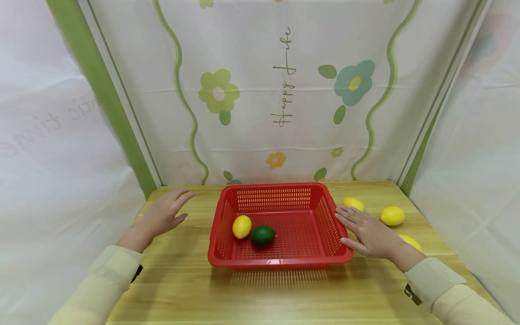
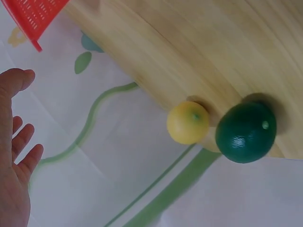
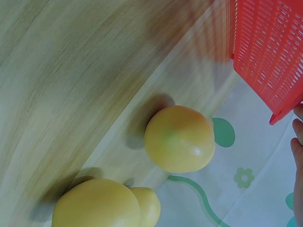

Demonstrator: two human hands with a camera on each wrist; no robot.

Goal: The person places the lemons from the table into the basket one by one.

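A red plastic basket (image 1: 280, 261) sits on the table with a yellow lemon (image 1: 242, 226) and a dark green oval fruit (image 1: 263, 236) inside, towards its left. My left hand (image 1: 162, 214) hovers left of the basket, apart from it, fingers extended and holding nothing. In the left wrist view, a lemon (image 2: 188, 122) and a dark green fruit (image 2: 246, 132) lie near the table's edge. My right hand (image 1: 369, 232) has straight fingers at the basket's right rim; whether they touch it I cannot tell. Beyond and beside that hand lie lemons (image 1: 392, 216), one partly hidden behind its fingers.
The wooden table (image 1: 178, 289) is bounded by a printed white curtain (image 1: 252, 126) at the back and white sheets on both sides. In the right wrist view, lemons (image 3: 180, 138) rest on the tabletop beside the basket's slotted wall (image 3: 270, 52).
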